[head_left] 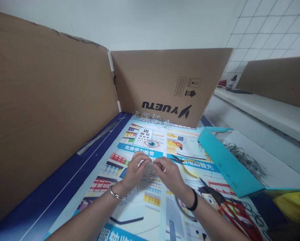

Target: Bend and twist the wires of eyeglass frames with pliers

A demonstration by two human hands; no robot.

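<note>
My left hand (136, 170) and my right hand (172, 174) meet over the printed sheet, their fingertips pinched close together. Between them is a small, thin, silvery wire piece (150, 171), looped below the fingers; its exact shape is blurred. Just right of my right hand lies a cutting tool with dark jaws and yellow handles (190, 167). Beside my right forearm are scissors with dark blades and red handles (227, 207). A greenish ring or coil (183, 211) is partly hidden under that forearm.
Cardboard panels (52, 93) wall the left and back. Clear or silvery bits (151, 117) line the back edge. Thin straight strands (97, 139) lie at left. A turquoise box (226, 164) at right holds many tangled wires (245, 160). Yellow material (293, 206) sits at lower right.
</note>
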